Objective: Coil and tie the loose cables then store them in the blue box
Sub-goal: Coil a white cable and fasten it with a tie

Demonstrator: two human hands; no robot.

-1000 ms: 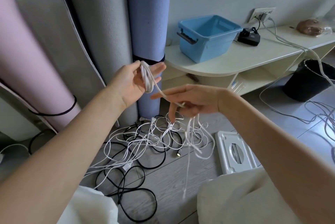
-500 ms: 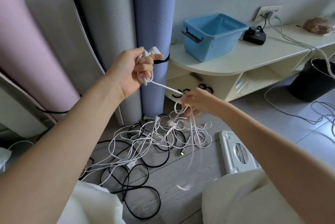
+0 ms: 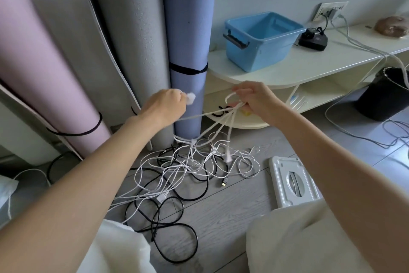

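Note:
My left hand (image 3: pixel 164 107) grips one end of a white cable (image 3: pixel 200 115), its white plug poking out past my fingers. That cable runs taut to my right hand (image 3: pixel 254 100), which pinches several of its loops; the strands hang down from there to the floor. Below lies a tangle of white and black cables (image 3: pixel 177 175). The blue box (image 3: pixel 261 38) stands open on a low cream shelf (image 3: pixel 309 69) behind my right hand, with nothing visible inside it.
Three rolled mats, pink (image 3: pixel 39 69), grey (image 3: pixel 132 40) and blue (image 3: pixel 188 29), lean on the wall. A white plastic stand (image 3: pixel 292 181) lies on the floor at right. A black bin (image 3: pixel 385 93), a black charger (image 3: pixel 313 39) and grey cables (image 3: pixel 354 133) are far right.
My hands have drawn apart sideways, pulling the white cable taut between them. My right hand rose and gathered loops; my left hand moved down and left.

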